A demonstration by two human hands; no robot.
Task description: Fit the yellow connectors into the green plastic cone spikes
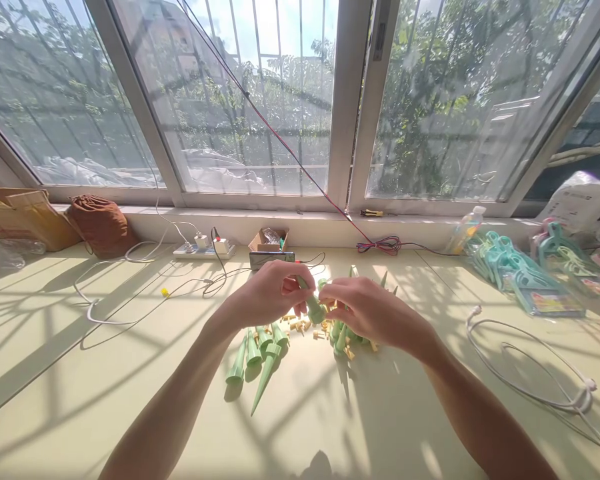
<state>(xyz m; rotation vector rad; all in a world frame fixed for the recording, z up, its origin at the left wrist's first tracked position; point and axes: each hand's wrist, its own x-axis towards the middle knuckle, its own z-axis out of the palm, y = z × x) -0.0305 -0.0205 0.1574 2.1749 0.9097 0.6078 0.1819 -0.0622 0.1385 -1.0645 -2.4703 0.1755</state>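
Observation:
My left hand (275,290) pinches a green plastic cone-shaped spike (314,309), its wide end tilted down toward the right. Close beside that end, my right hand (365,308) has its fingers bent together; what they hold, if anything, is hidden. Small yellow plastic pieces (296,325) lie scattered on the table under both hands. To the left is a group of several green spikes (254,350), one with its point toward me (265,383). More green spikes (341,340) lie beneath my right hand, partly covered by it.
Behind the hands are a dark phone-like device (272,259), a small cardboard box (269,240) and a power strip (205,251). White cables (525,395) curl at the right, near teal plastic hangers (510,260). A brown cloth bundle (101,227) stands at left.

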